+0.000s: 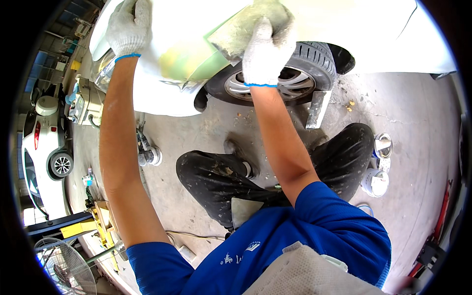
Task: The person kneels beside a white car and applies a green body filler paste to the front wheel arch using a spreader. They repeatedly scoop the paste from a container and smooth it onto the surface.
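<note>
Left arm: extended nearly straight along the left side of the view. Left hand, in a white knitted glove with blue cuff [129,29], lies against the white, glossy car body [164,22], back of hand showing, fingers close together; upper edge crops it, so cannot tell whether it grips anything.

Right arm: bent slightly at the elbow, forearm angled up and a little left. Right hand, in a matching white glove [268,51], is over a dull grey-olive, straight-edged flat piece [230,38] on the car body, above the black tyre on a silver spoked wheel [319,61]. Thumb shows on top; other fingers mostly hidden, grip cannot be told.

Yellow-green blended patch [183,61]: between the hands, left of the flat piece.
</note>
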`<state>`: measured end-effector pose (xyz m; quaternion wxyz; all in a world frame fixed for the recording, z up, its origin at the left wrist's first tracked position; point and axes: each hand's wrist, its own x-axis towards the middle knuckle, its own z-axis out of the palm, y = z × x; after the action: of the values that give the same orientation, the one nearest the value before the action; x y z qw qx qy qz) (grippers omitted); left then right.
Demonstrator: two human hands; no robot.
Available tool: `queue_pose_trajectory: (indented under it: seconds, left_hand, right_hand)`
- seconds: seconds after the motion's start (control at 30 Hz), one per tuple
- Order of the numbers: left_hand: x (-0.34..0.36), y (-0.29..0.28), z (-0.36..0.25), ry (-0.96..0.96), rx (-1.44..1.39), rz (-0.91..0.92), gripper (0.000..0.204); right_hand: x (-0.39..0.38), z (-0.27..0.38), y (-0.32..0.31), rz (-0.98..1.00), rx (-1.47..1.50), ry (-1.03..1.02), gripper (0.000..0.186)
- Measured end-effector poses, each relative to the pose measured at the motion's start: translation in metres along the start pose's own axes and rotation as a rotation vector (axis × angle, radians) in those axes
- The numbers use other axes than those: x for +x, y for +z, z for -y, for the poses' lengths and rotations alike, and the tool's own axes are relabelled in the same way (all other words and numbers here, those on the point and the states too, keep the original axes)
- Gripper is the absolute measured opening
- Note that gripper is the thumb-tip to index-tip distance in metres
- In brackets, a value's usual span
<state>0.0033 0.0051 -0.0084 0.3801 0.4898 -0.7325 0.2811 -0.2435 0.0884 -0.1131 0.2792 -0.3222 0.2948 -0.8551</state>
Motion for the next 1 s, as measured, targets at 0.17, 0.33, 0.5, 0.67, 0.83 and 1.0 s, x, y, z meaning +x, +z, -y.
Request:
queue_pose_trajectory:
  seconds: [0.17, 0.33, 0.5, 0.67, 0.83, 1.0]
  left_hand:
    - [0.0, 0.009, 0.003, 0.0, -0.008, -0.008, 0.044]
    - [0.004, -0.011, 0.002, -0.035, 0.064, -0.002, 0.045]
    - [-0.046, 0.026, -0.082, -0.079, 0.209, -0.166, 0.1]
    - [-0.071, 0.056, -0.19, 0.225, 0.056, 0.021, 0.092]
    - [-0.059, 0.066, -0.224, 0.373, 0.164, 0.066, 0.092]
    - [-0.092, 0.048, -0.207, 0.438, 0.16, 0.249, 0.089]
  right_hand:
    - [-0.012, 0.003, 0.008, 0.037, -0.036, -0.019, 0.04]
    - [-0.048, 0.023, -0.012, 0.267, 0.009, 0.238, 0.043]
    - [-0.029, 0.048, -0.111, 0.418, -0.384, 0.227, 0.043]
    - [-0.007, 0.036, -0.226, 0.529, -0.804, 0.062, 0.041]
    - [-0.007, 0.0, -0.288, 0.448, -0.8, 0.364, 0.042]
    - [-0.028, 0.005, -0.269, 0.609, -0.798, 0.313, 0.041]
